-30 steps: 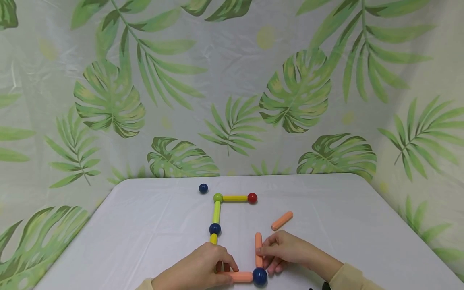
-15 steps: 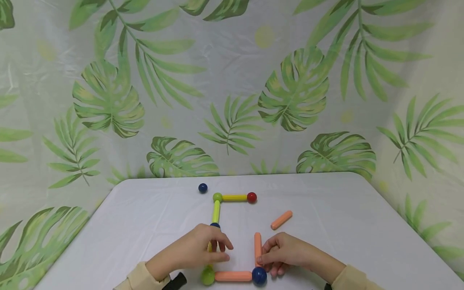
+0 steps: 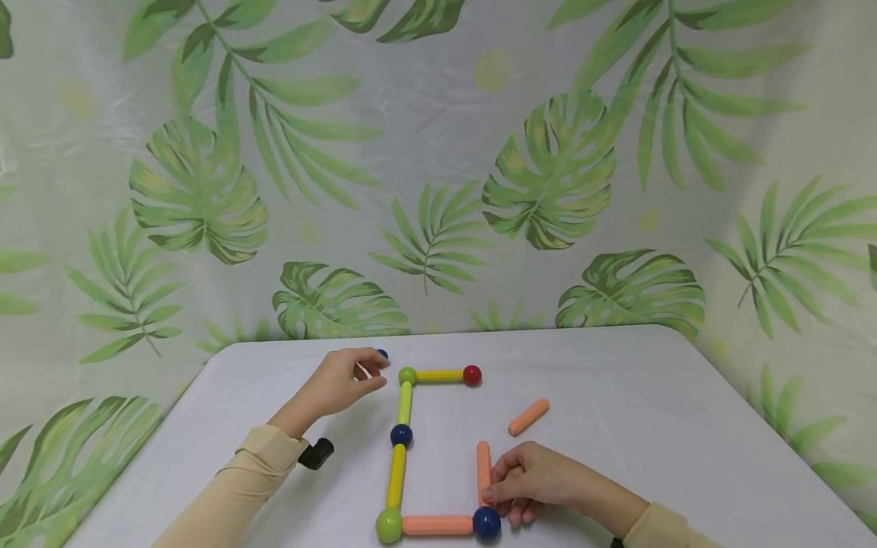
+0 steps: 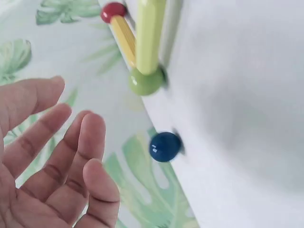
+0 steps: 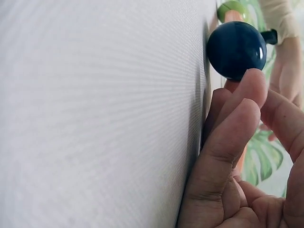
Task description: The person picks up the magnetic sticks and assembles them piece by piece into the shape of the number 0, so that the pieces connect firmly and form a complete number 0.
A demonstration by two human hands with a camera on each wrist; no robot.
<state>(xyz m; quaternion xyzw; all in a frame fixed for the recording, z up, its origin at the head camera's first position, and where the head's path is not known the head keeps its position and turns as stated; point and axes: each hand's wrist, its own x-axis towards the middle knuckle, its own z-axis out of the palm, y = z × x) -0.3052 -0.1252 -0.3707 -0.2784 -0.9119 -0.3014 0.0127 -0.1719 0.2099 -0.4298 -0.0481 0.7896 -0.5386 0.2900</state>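
Note:
My left hand [image 3: 342, 379] reaches over the far left of the table, fingers loosely bent and holding nothing. Just beyond its fingertips is a loose blue ball [image 4: 165, 147], partly hidden by them in the head view. My right hand [image 3: 537, 478] pinches an orange stick [image 3: 483, 460] near its lower end. That end meets a dark blue ball [image 3: 487, 524] at the near corner. From this ball another orange stick [image 3: 437, 525] runs left to a green ball [image 3: 388, 526]. A yellow stick [image 3: 396, 476] leads up to a second blue ball [image 3: 401, 435].
Farther up, a lime stick [image 3: 405, 403] joins a small green ball [image 3: 407, 376], then a yellow stick [image 3: 440, 376] ending in a red ball [image 3: 472, 375]. A loose orange stick [image 3: 529, 417] lies right of centre on the white table [image 3: 617, 396]. Leaf-patterned cloth [image 3: 438, 152] hangs behind.
My left hand has let go of the near orange stick, lifted, and moved away to the far left by the loose blue ball. My right hand stays on its orange stick.

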